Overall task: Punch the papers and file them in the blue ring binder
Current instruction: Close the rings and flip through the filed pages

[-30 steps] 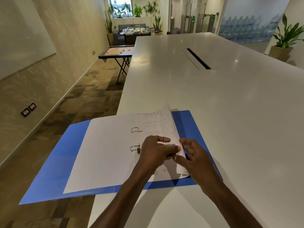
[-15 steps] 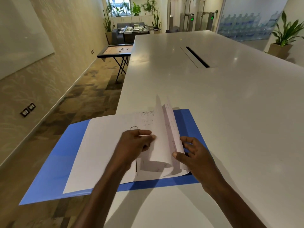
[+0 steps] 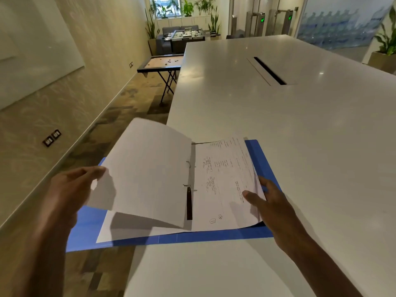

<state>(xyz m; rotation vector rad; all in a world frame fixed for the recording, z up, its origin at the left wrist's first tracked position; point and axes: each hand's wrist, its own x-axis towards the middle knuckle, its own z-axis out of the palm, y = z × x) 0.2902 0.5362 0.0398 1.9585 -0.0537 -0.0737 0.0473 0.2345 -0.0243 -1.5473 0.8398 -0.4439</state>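
The blue ring binder (image 3: 214,236) lies open at the white table's near left corner, its left half hanging over the floor. Two metal rings (image 3: 188,164) and a dark lever show at its spine. My left hand (image 3: 70,187) pinches the outer edge of a blank white sheet (image 3: 147,168) threaded on the rings and holds it raised over the left side. My right hand (image 3: 272,202) rests with spread fingers on the printed and handwritten papers (image 3: 227,185) stacked on the right side. No punch is in view.
The long white table (image 3: 278,129) has a dark cable slot (image 3: 269,70) further back. To the left are carpeted floor, a small game board on folding legs (image 3: 162,63) and a wall. Potted plants stand at the far end and at the right.
My left hand has carried the sheet from the right side over the rings to the left, uncovering the printed page. My right hand stayed pressing the right stack.
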